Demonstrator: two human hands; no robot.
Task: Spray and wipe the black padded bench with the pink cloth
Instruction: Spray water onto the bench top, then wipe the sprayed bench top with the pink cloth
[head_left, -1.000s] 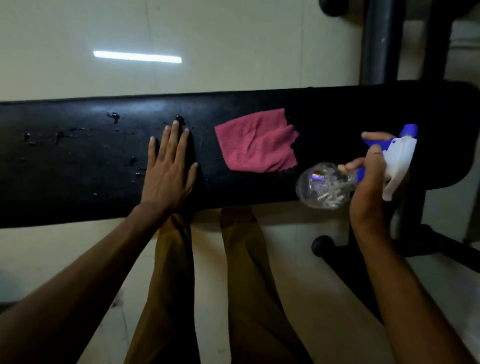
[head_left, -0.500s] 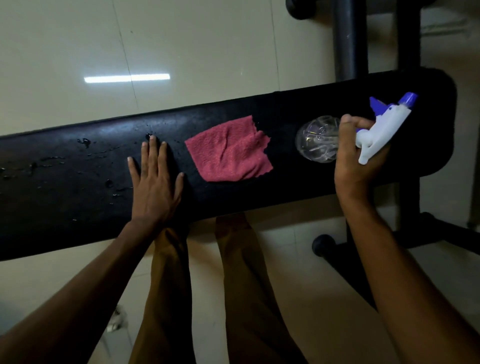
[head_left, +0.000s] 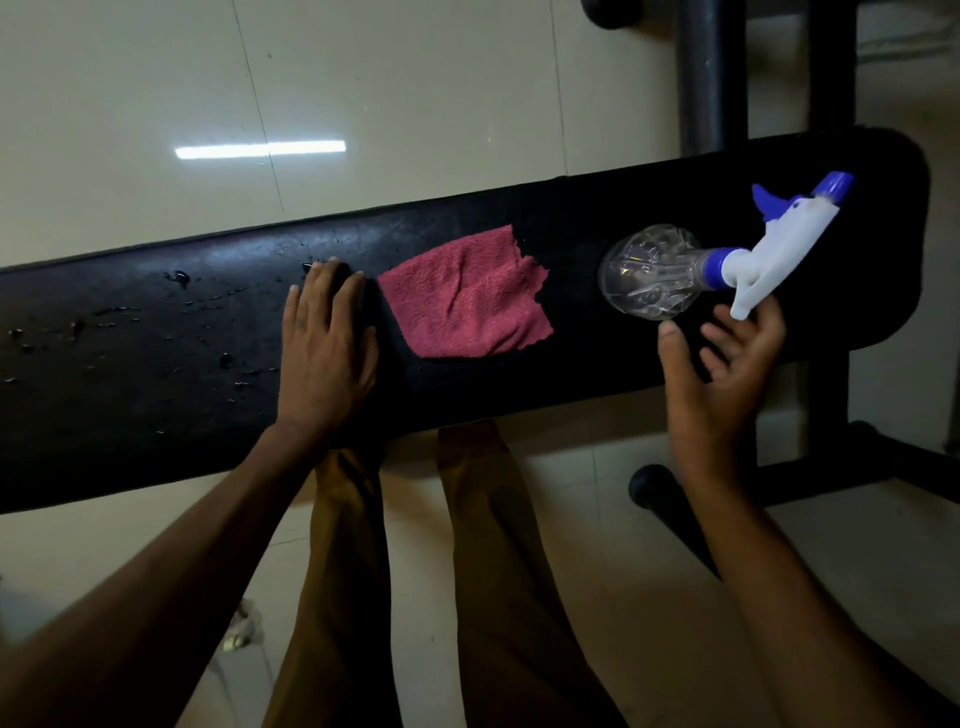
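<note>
Resting flat on bench (head_left: 130, 395), left hand (head_left: 324, 358), right hand (head_left: 727, 374) spread loose beside spray bottle (head_left: 691, 270), holding nothing

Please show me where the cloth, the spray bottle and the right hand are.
cloth (head_left: 465, 293), head view, middle of the fabric.
spray bottle (head_left: 652, 278), head view, clear body.
right hand (head_left: 727, 374), head view, open palm.

Below me the floor (head_left: 415, 93) is pale glossy tile with thin grout lines, and a bright strip of light (head_left: 260, 149) reflects off it — long and narrow. My legs in brown trousers (head_left: 483, 597) stand on it. To the right rise dark metal frame posts (head_left: 711, 73) — a black rounded end cap (head_left: 649, 483) sits low on a floor bar.
</note>
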